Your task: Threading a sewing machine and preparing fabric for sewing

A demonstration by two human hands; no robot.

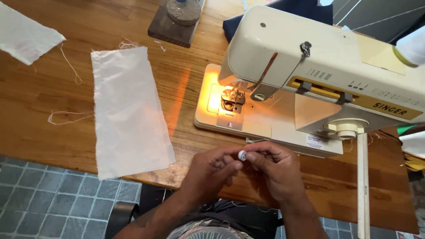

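1. Together, a small white bobbin (242,155) is pinched between the fingertips of the left hand (211,170) and the right hand (275,170), just in front of the sewing machine (310,75).
2. Bare wooden table (44,110) is left open between the sewing machine and a white cloth strip (128,110), whose lower corner overhangs the table edge.
3. Thread on the bobbin cannot be made out; a second cloth (26,33) is cut off at the frame's edge.
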